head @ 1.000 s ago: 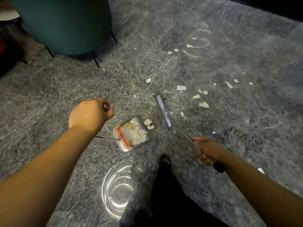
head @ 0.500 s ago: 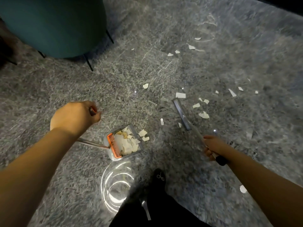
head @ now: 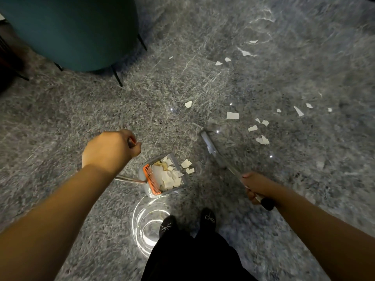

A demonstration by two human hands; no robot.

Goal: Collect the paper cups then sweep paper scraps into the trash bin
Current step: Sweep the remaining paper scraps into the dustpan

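— Hands?
— My left hand [head: 110,151] grips the dustpan [head: 162,175] handle; my right hand [head: 256,186] grips the broom [head: 211,148] stick.
— Scraps?
— Some in the pan, two pieces [head: 187,166] just beside its lip, more scraps [head: 261,131] scattered beyond the broom head.
— Risk?
— A hard stroke could flick light paper past the pan; tilting it could spill the load.

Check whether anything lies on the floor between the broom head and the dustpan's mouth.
Only two paper scraps, lying just outside the dustpan mouth. Bare floor separates them from the broom head; no obstacle shows.
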